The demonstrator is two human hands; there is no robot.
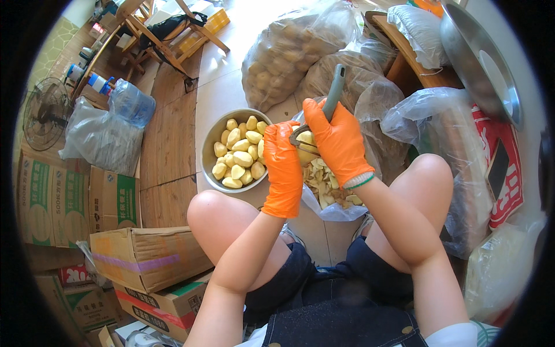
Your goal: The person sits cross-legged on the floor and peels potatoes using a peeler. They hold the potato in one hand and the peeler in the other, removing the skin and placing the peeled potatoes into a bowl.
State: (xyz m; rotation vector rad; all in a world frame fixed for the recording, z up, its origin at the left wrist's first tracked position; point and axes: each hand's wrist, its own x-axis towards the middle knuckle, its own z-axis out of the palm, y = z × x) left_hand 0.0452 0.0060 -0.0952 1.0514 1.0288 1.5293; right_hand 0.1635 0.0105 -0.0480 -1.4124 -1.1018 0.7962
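Note:
Both my hands wear orange rubber gloves. Between them is a pale, peeled-looking potato [307,139], partly covered by fingers and tool. My left hand [282,167] grips its left side. In my right hand [340,141] is a vegetable peeler [334,92] with a grey-green handle pointing up and away; its metal blade frame lies across the potato. Directly below, a plastic bag [352,212] holds a heap of potato peelings [323,184]. To the left of my left hand stands a metal bowl [208,167] with many peeled potatoes [242,158] in it.
Beyond my hands lie a large clear sack of unpeeled potatoes [282,65] and another plastic sack [347,71]. Cardboard boxes [147,256] crowd my left side. A wooden chair [173,39] stands far left. At right are plastic bags [455,173], a phone [497,169] and a large metal basin [472,56].

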